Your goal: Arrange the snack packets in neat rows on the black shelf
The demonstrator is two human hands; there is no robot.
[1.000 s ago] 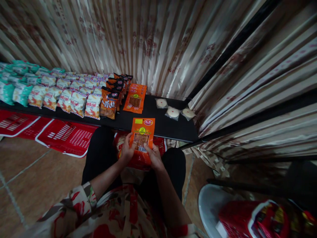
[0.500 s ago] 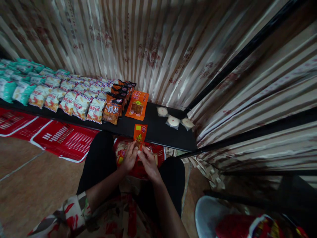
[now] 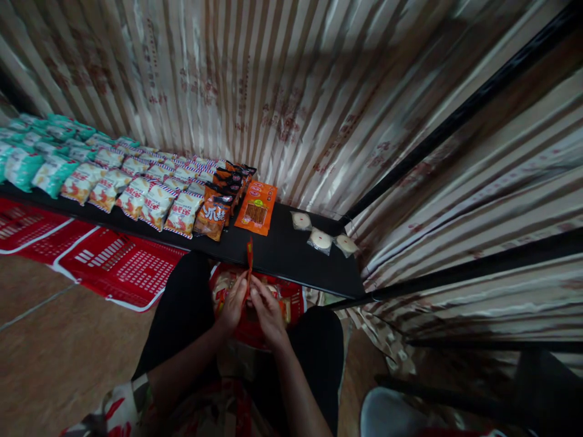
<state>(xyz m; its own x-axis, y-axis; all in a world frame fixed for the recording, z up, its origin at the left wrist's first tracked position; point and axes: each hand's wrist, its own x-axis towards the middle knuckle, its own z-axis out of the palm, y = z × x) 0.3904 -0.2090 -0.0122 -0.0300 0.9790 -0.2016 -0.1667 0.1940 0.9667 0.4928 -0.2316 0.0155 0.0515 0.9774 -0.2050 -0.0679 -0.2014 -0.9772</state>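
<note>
Both hands hold one orange snack packet (image 3: pixel 249 258) upright over my lap, turned edge-on so only a thin strip of it shows. My left hand (image 3: pixel 233 301) pinches its lower left side and my right hand (image 3: pixel 268 309) pinches its lower right. Below the hands a red basket (image 3: pixel 291 297) with more packets rests between my knees. On the black shelf (image 3: pixel 291 255) ahead lies a stack of the same orange packets (image 3: pixel 257 207).
Rows of white, orange and teal snack bags (image 3: pixel 136 191) fill the shelf's left part, with dark orange bags (image 3: pixel 214 215) beside them. Three round white wrapped cakes (image 3: pixel 321 240) lie at the right. Red baskets (image 3: pixel 118 267) lie flat below the shelf. Striped curtains hang behind.
The orange packet has been turned from face-on to edge-on between my hands. The camera has tilted, so the shelf sits lower in the picture.
</note>
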